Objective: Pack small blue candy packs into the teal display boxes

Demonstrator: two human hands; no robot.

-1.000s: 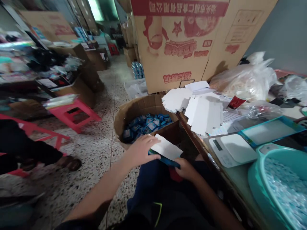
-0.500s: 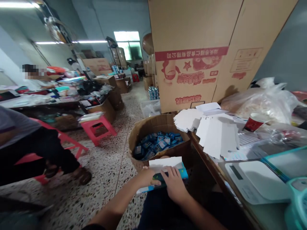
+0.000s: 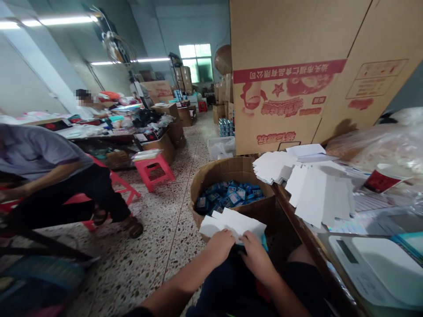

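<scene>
The camera sits on the person's head and looks forward and down. It is up above the lap (image 3: pixel 214 293), so the left hand (image 3: pixel 220 247) and the right hand (image 3: pixel 257 257) look close, low in the middle. The table (image 3: pixel 301 235) is close too, on the right, and its long edge runs away from the camera. The camera peeks down into the open box (image 3: pixel 231 167) beside that edge. The tall carton (image 3: pixel 287 39) fills the top right. Left of it, the view goes far along the floor (image 3: pixel 178 207) to a window (image 3: pixel 196 61).
</scene>
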